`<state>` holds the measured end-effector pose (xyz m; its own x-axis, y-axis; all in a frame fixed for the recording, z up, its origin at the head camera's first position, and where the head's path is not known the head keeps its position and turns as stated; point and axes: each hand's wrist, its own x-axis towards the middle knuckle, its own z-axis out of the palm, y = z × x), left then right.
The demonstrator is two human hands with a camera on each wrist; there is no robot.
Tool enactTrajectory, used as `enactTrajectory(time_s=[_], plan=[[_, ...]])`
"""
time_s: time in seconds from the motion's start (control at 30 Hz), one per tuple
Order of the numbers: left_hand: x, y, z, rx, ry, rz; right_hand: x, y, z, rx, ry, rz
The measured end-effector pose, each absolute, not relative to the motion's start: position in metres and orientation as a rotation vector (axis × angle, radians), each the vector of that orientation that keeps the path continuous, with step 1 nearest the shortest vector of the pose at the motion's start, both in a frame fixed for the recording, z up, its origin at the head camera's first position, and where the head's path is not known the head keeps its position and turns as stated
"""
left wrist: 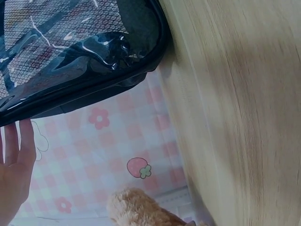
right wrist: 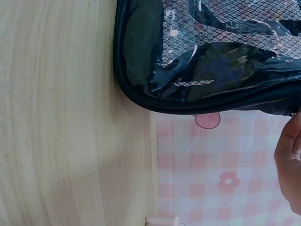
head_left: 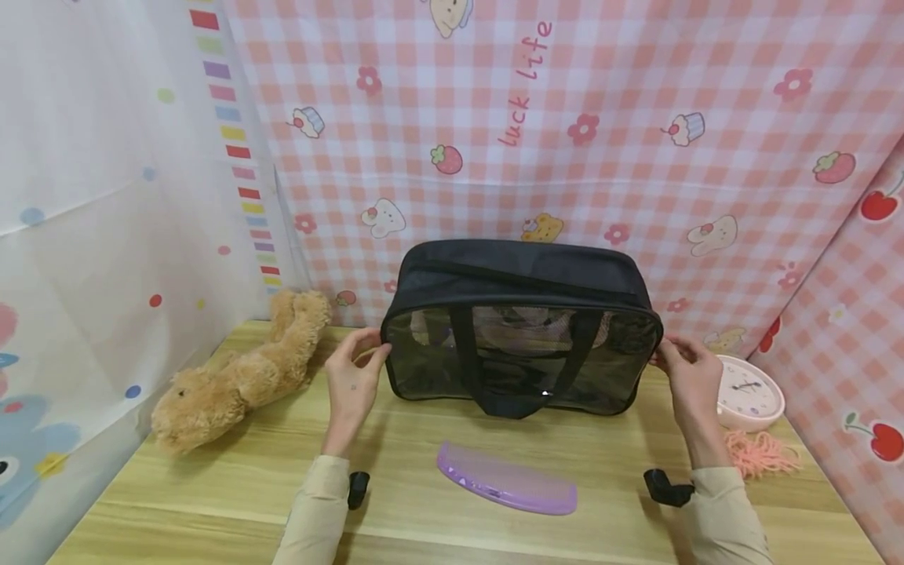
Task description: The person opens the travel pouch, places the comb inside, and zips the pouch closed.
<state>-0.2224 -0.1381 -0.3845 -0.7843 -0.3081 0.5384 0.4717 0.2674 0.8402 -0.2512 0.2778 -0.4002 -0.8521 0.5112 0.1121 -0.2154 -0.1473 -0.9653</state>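
1. Head: bag (head_left: 523, 326) stands on table (head_left: 395, 471), beyond comb (head_left: 504, 482); left hand (head_left: 353, 380) and right hand (head_left: 692, 380) pinch opposite sides; matched grip should hold it level
2. Left wrist: left hand grips side edge; light pinch probably enough
3. Right wrist: right hand pinches other edge, better than clear panel (right wrist: 211, 70), which looks pliable

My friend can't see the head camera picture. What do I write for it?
A left hand and right hand hold a black bag by its ends at a wooden table. A purple comb lies in front, a fluffy toy at left, a pink clock and yarn at right.
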Motion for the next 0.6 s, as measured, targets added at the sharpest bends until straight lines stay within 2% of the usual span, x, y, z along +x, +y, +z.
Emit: enactTrajectory(time_s=[0.43, 0.6], plan=[[-0.222, -0.138, -0.385, -0.174, -1.881, -1.569, -0.249, 0.288, -0.371, -0.22, -1.964, 1.644], [-0.221, -0.138, -0.385, -0.186, -1.876, -1.565, -0.247, 0.294, -0.365, -0.182, -2.117, 1.623]])
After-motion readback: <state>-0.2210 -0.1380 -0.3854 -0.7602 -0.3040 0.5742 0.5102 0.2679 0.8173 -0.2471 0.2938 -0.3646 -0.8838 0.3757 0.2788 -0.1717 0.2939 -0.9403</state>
